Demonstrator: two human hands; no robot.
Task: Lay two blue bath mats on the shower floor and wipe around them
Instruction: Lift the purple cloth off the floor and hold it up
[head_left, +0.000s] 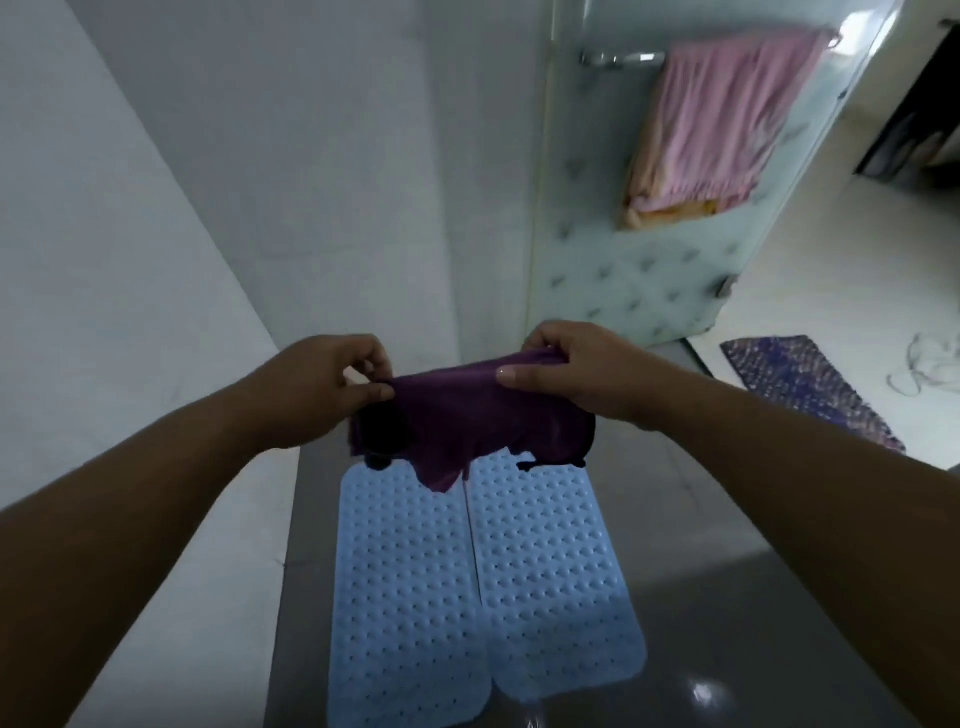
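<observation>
Below, two blue bath mats lie side by side on the shower floor; left hand and right hand fingers pinch a purple cloth taut, likely readying it for wiping.

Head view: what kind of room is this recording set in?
Most likely a home bathroom, seen from inside the shower area. Two blue bath mats lie side by side on the grey shower floor, a frosted glass door carries a pink towel on its rail, and the walls are plain white.
</observation>
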